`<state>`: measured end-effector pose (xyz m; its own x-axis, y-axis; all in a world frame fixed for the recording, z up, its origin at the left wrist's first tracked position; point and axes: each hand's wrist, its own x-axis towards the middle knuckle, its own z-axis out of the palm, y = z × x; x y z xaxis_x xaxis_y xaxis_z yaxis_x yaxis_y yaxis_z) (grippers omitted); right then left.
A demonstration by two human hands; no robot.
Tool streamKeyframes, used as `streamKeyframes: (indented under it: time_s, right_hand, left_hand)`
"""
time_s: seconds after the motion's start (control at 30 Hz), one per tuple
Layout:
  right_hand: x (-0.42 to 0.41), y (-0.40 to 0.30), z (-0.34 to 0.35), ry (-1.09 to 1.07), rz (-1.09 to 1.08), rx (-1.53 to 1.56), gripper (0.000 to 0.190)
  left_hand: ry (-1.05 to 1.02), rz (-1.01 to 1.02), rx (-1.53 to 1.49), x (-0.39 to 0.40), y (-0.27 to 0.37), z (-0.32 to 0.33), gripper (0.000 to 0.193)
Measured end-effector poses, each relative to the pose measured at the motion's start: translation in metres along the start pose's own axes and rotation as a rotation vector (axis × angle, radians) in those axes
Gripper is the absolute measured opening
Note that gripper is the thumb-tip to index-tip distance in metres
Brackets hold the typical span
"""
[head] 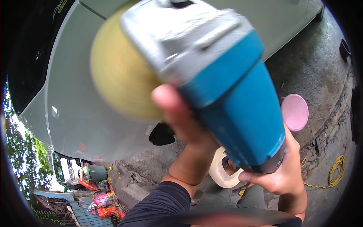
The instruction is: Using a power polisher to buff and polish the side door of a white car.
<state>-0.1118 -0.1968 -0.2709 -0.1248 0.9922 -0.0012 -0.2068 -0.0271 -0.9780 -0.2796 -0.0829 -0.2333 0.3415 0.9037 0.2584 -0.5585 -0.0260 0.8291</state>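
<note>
A blue power polisher [246, 110] with a silver gear housing fills the middle of the view, held up close to the camera. Its round yellow polishing pad [122, 71] is blurred and appears in front of a grey-green car body [73, 113]; whether the two touch cannot be told. My left hand [190, 124] grips the tool's body near the front, thumb raised beside the pad, its fingers mostly hidden. Around the dark rear end of the polisher, my right hand [283, 170] is closed, thumb underneath.
A cream-coloured object with an opening [219, 180] is before my legs. On the concrete at right are a pink plastic container [295, 113] and a coiled yellow cord [337, 171]. At lower left are a white vehicle [69, 171], a green bin [97, 172], red bags [107, 212] and a wire rack [85, 217].
</note>
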Motion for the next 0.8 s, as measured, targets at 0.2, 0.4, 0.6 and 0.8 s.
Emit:
streamKeyframes:
  time_s: [0.2, 0.4, 0.6, 0.8]
  right_hand:
    - [-0.006, 0.01, 0.011, 0.118, 0.09, 0.232, 0.107]
    - [-0.005, 0.039, 0.013, 0.039, 0.058, 0.045, 0.11]
    - [-0.007, 0.068, 0.012, -0.007, -0.093, 0.025, 0.109]
    - [0.001, 0.069, 0.022, 0.15, 0.211, 0.38, 0.104]
  left_hand:
    - [0.131, -0.012, 0.194, -0.001, -0.007, 0.006, 0.085]
    - [0.065, -0.172, 0.055, -0.03, -0.011, -0.014, 0.125]
    - [0.021, -0.149, -0.014, -0.043, -0.022, -0.032, 0.131]
    - [0.062, -0.064, 0.26, -0.003, -0.05, -0.039, 0.088]
